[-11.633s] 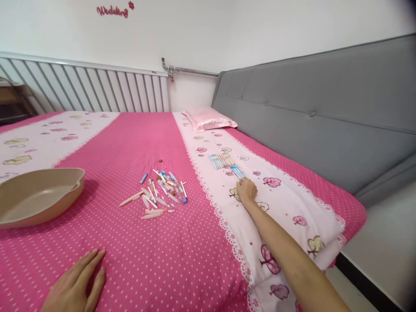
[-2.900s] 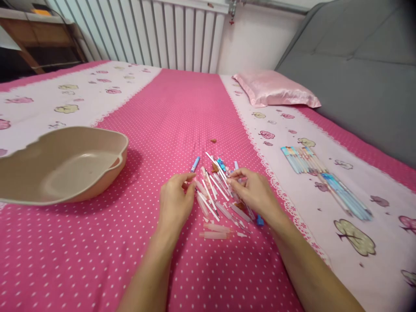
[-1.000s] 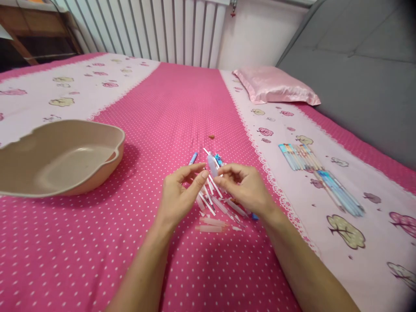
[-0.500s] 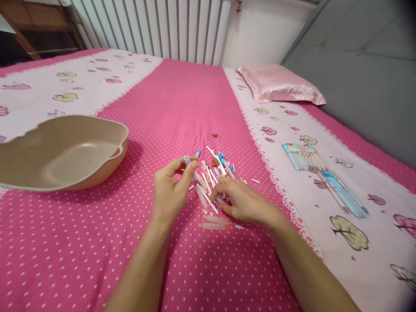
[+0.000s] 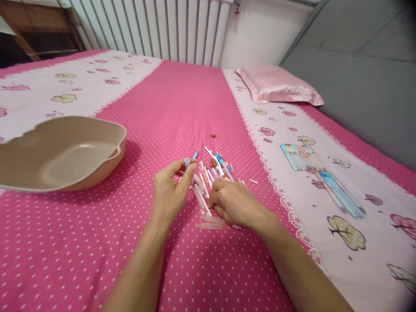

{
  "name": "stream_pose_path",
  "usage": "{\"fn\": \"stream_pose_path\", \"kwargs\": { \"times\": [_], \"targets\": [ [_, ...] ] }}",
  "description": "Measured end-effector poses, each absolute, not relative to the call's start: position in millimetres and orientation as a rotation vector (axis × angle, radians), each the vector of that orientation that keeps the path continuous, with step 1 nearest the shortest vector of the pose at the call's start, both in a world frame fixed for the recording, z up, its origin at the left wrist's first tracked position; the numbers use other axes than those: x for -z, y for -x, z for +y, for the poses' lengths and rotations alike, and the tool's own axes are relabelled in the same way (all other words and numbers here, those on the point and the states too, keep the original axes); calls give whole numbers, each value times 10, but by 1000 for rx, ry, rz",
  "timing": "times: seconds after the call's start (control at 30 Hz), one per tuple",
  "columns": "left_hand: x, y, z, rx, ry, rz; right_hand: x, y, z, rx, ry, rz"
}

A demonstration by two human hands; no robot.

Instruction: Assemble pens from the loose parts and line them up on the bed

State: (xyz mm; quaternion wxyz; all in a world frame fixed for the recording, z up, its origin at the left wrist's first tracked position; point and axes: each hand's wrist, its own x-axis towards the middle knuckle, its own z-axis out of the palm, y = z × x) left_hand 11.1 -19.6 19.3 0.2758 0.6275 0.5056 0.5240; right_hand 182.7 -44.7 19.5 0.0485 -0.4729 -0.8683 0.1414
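Observation:
Between thumb and fingers, my left hand [image 5: 170, 186] pinches a lavender pen barrel [image 5: 187, 162], its open end pointing up. A blue pen piece [image 5: 195, 154] shows just beyond those fingers; whether it is held too is unclear. My right hand [image 5: 235, 201] is palm down over the near right side of a loose pile of pen parts [image 5: 206, 175], fingers curled together. Whatever those fingers grip is hidden under the hand. White refills, clear pinkish barrels and small blue pieces make up the pile. Two pale pink barrels [image 5: 210, 225] lie at its near edge.
A beige basin [image 5: 61, 173] stands on the pink dotted bedspread [image 5: 182, 104] at left. Rows of assembled pens [image 5: 302, 157] and more blue pens [image 5: 342, 194] lie at right. A pink pillow [image 5: 279, 84] rests farther back, beside the grey headboard [image 5: 367, 73]. A small brown piece [image 5: 213, 135] lies beyond the pile.
My right hand has shifted slightly left within the pile, and its fingers have drawn closer together. My left hand keeps its pinch on the lavender barrel, nearly in place.

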Motion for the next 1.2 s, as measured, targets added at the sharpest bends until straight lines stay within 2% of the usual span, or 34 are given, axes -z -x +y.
{"fn": "stream_pose_path", "kwargs": {
  "times": [0.3, 0.53, 0.87, 1.2],
  "targets": [
    [-180, -93, -186, -1428, -1698, 1349, -139, -1813, -455, -381, 1416, -2642],
    [-175, -86, -185, -1412, -1701, 1319, -211, -1732, -469, -544, 1586, -2472],
    [-185, -91, -200, -1391, -1717, 1337, -191, -1648, -465, -512, 1995, -2273],
    [-169, -111, -189, -1377, -1734, 1359, -75, -1540, -523, -876, 1969, -1943]
  ]
}}
